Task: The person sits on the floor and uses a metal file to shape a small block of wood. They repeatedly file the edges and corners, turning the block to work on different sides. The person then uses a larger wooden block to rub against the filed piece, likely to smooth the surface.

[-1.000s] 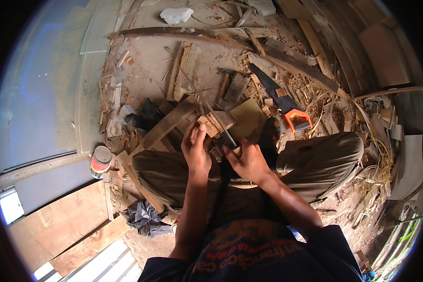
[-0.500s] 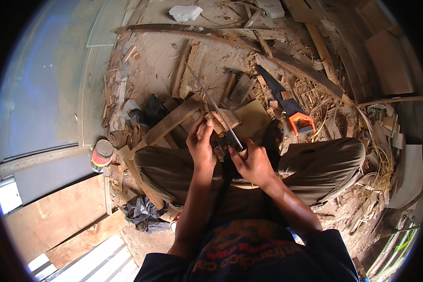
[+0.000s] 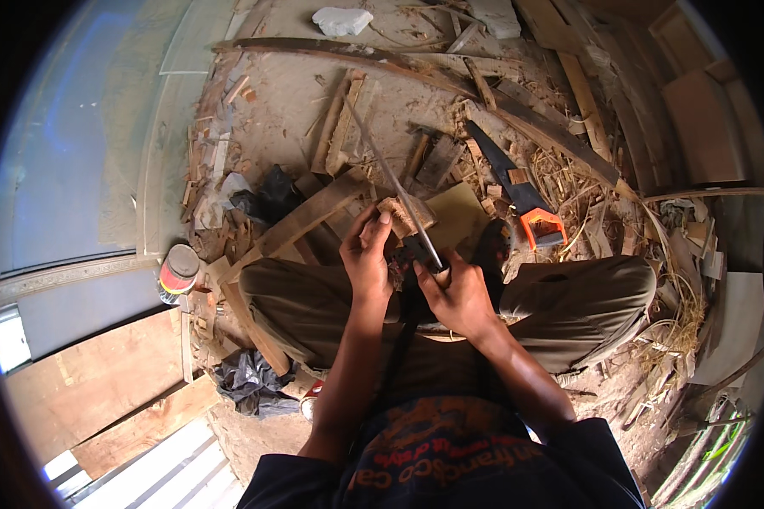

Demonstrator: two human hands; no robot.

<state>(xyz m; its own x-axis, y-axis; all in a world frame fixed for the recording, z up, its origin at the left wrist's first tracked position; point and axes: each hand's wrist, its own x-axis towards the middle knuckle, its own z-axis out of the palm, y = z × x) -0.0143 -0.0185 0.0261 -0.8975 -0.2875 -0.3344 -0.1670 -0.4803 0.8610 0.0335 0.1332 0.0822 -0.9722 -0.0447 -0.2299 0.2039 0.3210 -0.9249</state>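
Head view: forearms point(image 3: 354, 339) angled in from the lower edge, wrists close together. Left hand point(image 3: 368, 256) gripped a wood block point(image 3: 405, 217) at its left end, thumb pointing forward. Right hand point(image 3: 458, 294) was closed round the handle of a long thin metal tool point(image 3: 384, 168), shaft slanting up-left across the block; contact unclear. Block sat just ahead of both hands. Dark shirt point(image 3: 450, 450) carried orange and red lettering; tin point(image 3: 179, 270) had a red band, print too small to read

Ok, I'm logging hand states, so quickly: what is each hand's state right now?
Left hand: closed, holding a small wooden block.
Right hand: closed around the near end of a long, thin metal tool.
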